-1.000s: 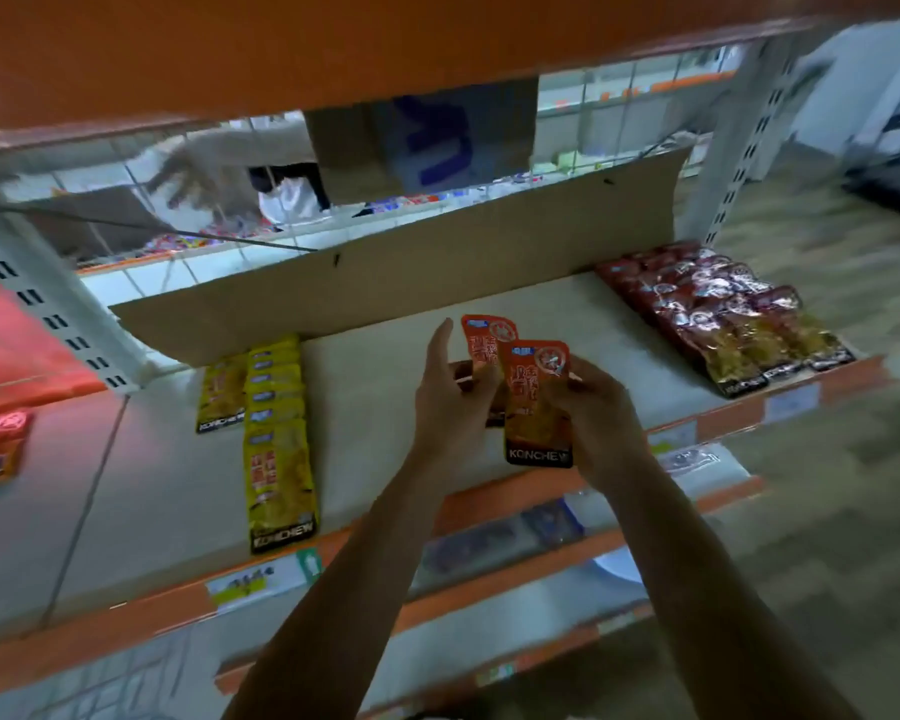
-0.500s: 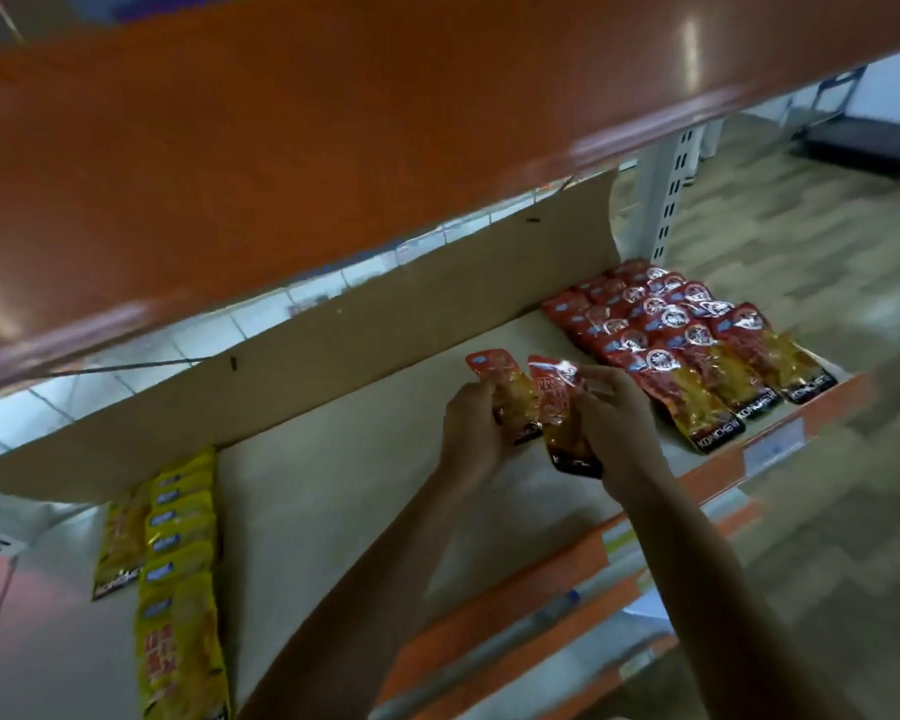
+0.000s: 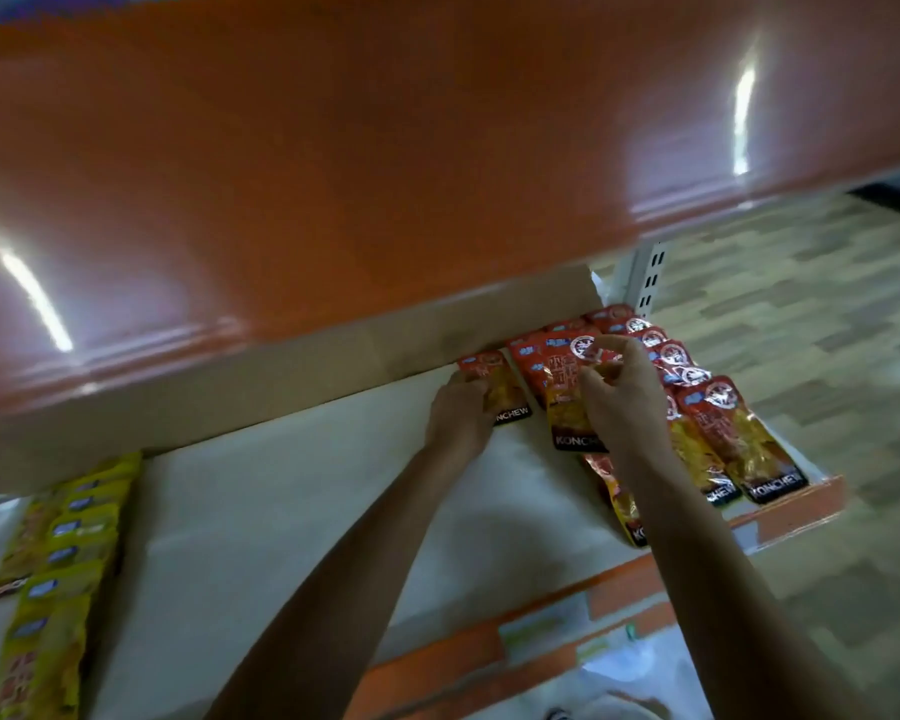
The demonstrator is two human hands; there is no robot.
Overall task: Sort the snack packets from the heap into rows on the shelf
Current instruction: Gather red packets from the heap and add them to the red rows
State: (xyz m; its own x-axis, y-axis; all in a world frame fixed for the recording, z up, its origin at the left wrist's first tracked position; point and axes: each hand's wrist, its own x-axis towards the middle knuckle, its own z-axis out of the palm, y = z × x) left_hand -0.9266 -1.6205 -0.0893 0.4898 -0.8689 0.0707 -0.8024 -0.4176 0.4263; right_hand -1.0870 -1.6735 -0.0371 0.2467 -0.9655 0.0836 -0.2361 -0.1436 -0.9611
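Two red snack packets are at the back of the white shelf [image 3: 302, 517], just left of the red rows. My left hand [image 3: 461, 415] grips the left edge of the smaller-looking red packet [image 3: 502, 384], which lies against the cardboard back. My right hand [image 3: 627, 402] has thumb and forefinger curled on the upper part of a second red packet [image 3: 559, 387], which lies flat beside the first. A third red packet [image 3: 617, 504] lies partly hidden under my right forearm.
Rows of red packets [image 3: 733, 439] fill the shelf's right end. Yellow packets [image 3: 61, 569] run in rows at the left. A cardboard sheet [image 3: 281, 392] stands along the back. The orange upper shelf [image 3: 437, 148] hangs low overhead. The orange front lip [image 3: 489, 646] carries price labels.
Both hands carried the two red packets from mid-shelf to the back right, beside the red rows, and lowered them onto the shelf. The view tilted closer under the upper shelf.
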